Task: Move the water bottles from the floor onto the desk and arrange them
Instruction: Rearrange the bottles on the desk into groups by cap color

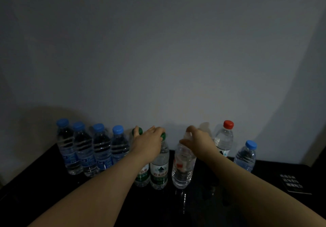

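Dim view, looking down over 2 bare forearms toward a dark desk (53, 200) against a pale wall (158, 50). Row of water bottles upright along far edge of desk, close to wall. From left: 4 blue-capped bottles (84, 149) shoulder to shoulder, then 2 green-capped bottles (159, 166) w/ green-and-white labels, touching. Left hand (148, 142) palm down across both green caps, thumb by the left cap, fingertips over the right one; actual grip or mere rest impossible to tell. Just right of these, a clear bottle (183, 168) w/ red-marked label, slightly nearer than the row, tilted a little; right hand (199, 140) curled round its top, cap hidden under fingers. Farther right, a red-capped bottle (224, 138) by the wall, then a lone blue-capped bottle (246, 156), set apart. Black booklet (292, 182) flat on desk at near right. Pale blurred shape behind right hand, unclear.
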Demonstrator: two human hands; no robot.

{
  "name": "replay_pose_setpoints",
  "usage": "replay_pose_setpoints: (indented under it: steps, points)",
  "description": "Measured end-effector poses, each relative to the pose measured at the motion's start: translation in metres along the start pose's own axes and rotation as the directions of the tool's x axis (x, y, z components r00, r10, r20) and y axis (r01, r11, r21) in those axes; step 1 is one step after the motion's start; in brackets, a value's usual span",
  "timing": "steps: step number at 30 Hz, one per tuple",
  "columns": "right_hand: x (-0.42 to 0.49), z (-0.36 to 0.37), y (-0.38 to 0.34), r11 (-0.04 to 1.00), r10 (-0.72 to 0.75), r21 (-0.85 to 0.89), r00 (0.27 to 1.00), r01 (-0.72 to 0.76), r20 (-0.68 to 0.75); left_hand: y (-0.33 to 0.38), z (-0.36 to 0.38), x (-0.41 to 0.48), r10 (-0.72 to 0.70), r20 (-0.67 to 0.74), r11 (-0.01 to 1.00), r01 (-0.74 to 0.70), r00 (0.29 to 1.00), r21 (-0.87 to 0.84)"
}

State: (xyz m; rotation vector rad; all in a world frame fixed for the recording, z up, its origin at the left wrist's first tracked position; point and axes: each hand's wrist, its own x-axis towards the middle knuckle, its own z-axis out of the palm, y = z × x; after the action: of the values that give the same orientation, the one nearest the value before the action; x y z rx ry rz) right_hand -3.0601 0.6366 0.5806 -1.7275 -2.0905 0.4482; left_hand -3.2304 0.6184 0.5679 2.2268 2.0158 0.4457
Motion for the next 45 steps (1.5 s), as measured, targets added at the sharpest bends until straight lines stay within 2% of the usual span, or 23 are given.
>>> replay_pose_setpoints:
  steps: [3, 5, 10, 15, 20, 24, 30, 34, 40, 45]
  points:
    - [0.002, 0.001, 0.003, 0.995, 0.090, 0.050, 0.994, -0.087, -0.059, 0.002, -0.001, -0.001, -0.002, -0.007, 1.000, 0.002, 1.000, 0.004]
    - [0.003, 0.002, 0.004, 0.994, 0.099, 0.057, 0.994, -0.095, -0.054, 0.002, -0.001, -0.001, -0.002, -0.011, 1.000, 0.002, 1.000, 0.001]
    - [0.006, 0.001, 0.007, 0.998, -0.035, 0.047, 0.994, 0.030, 0.101, -0.001, 0.002, 0.000, 0.001, -0.012, 1.000, -0.001, 1.000, 0.004]
    - [0.005, -0.014, 0.008, 0.993, -0.041, 0.114, 0.978, 0.018, 0.202, 0.000, 0.003, 0.002, -0.001, 0.000, 1.000, 0.001, 1.000, 0.004]
    - [0.001, -0.006, 0.008, 0.989, 0.036, 0.140, 0.995, -0.049, 0.089, 0.001, 0.003, 0.003, -0.003, 0.004, 1.000, 0.003, 1.000, 0.010]
    - [0.000, 0.008, 0.005, 0.944, 0.099, 0.313, 0.995, -0.099, 0.018, -0.001, 0.003, 0.002, -0.002, -0.001, 1.000, 0.002, 1.000, 0.004]
    - [0.005, 0.023, -0.008, 0.912, 0.104, 0.404, 0.993, -0.071, -0.062, 0.000, 0.001, 0.002, -0.009, -0.005, 1.000, 0.009, 1.000, -0.009]
    - [0.009, 0.026, -0.015, 0.928, 0.120, 0.361, 0.991, -0.092, -0.056, -0.002, 0.002, 0.003, -0.006, 0.005, 1.000, 0.006, 1.000, 0.008]
    - [0.012, 0.021, -0.017, 0.981, 0.089, 0.169, 0.995, -0.096, 0.044, 0.000, 0.002, 0.003, -0.006, -0.008, 1.000, 0.006, 1.000, 0.023]
    - [0.010, 0.019, -0.010, 0.984, 0.094, 0.139, 0.989, -0.111, 0.117, -0.002, 0.001, 0.003, 0.006, -0.008, 1.000, -0.006, 1.000, 0.000]
